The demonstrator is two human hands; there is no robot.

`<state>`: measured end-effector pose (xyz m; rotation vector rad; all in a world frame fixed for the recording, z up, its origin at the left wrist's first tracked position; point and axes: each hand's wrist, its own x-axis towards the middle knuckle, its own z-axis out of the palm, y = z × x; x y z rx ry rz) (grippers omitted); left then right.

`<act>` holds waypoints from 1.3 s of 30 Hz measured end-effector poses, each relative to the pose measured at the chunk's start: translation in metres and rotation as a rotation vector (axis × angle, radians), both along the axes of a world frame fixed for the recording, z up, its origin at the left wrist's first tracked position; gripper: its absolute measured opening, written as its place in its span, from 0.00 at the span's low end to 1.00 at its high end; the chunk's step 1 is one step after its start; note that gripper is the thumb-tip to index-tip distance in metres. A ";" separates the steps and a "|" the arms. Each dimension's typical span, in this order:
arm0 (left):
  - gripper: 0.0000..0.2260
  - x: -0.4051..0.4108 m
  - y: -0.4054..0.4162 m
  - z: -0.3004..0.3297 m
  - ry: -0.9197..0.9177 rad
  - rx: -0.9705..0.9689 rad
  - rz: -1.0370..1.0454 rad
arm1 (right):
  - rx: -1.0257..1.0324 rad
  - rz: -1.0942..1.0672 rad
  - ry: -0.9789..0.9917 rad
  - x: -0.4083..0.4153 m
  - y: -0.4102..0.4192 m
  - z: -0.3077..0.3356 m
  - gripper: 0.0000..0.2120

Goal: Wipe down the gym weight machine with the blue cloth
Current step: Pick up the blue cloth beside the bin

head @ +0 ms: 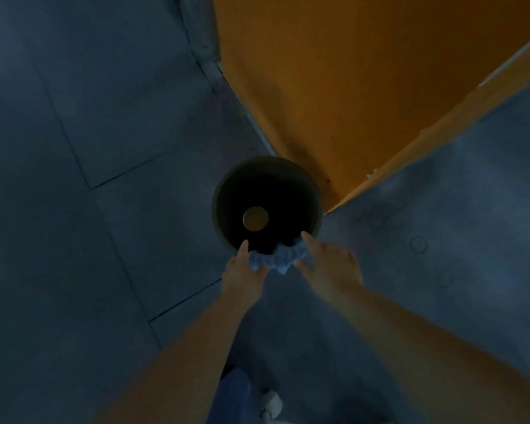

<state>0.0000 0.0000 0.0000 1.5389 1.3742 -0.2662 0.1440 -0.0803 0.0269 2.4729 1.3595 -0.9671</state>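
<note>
Both hands grasp the blue cloth (274,261) between them, left hand (244,275) pinching one end, right hand (325,264) the other, stretched at the near rim of a dark round bin (227,191). Beyond the bin stands an orange panel (334,87). Judged: the cloth is being readied or discarded; no weight machine is recognisable, so wiping calls for turning toward it.

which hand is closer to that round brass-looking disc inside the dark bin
Left, though only narrowly. The left hand sits just below the disc, gripping the blue cloth; the right hand grips its other end, below and off to the right.
</note>
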 end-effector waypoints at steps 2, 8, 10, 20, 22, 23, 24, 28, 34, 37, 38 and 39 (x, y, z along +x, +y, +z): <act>0.30 0.003 0.004 -0.008 0.016 -0.030 0.049 | -0.002 -0.066 0.055 0.001 0.006 -0.012 0.30; 0.23 0.011 0.013 -0.012 0.058 -0.094 0.026 | -0.038 -0.324 0.284 0.001 0.019 -0.035 0.30; 0.19 0.013 0.015 -0.010 0.114 -0.051 -0.083 | -0.032 -0.370 0.308 0.000 0.021 -0.037 0.29; 0.15 0.028 0.005 0.022 -0.048 0.050 0.141 | 0.193 -0.448 0.311 0.002 0.011 -0.016 0.11; 0.14 0.038 -0.001 0.039 -0.117 0.006 0.188 | 0.247 -0.471 0.317 0.008 0.003 0.001 0.08; 0.14 0.045 -0.004 0.049 -0.145 -0.011 0.201 | 0.274 -0.514 0.336 0.012 -0.003 0.012 0.07; 0.13 0.051 -0.008 0.058 -0.172 -0.025 0.204 | 0.304 -0.566 0.361 0.015 -0.011 0.024 0.07; 0.10 0.081 -0.031 0.105 -0.259 -0.095 0.210 | 0.406 -0.680 0.368 0.037 -0.051 0.076 0.10; 0.11 0.141 -0.086 0.181 -0.366 -0.282 0.225 | 0.496 -0.895 0.318 0.075 -0.124 0.159 0.10; 0.12 0.173 -0.122 0.222 -0.401 -0.360 0.174 | 0.566 -1.008 0.233 0.087 -0.164 0.199 0.09; 0.11 0.183 -0.135 0.236 -0.420 -0.381 0.157 | 0.584 -1.043 0.204 0.091 -0.177 0.212 0.10; 0.11 0.193 -0.148 0.249 -0.438 -0.396 0.138 | 0.604 -1.076 0.179 0.095 -0.190 0.225 0.11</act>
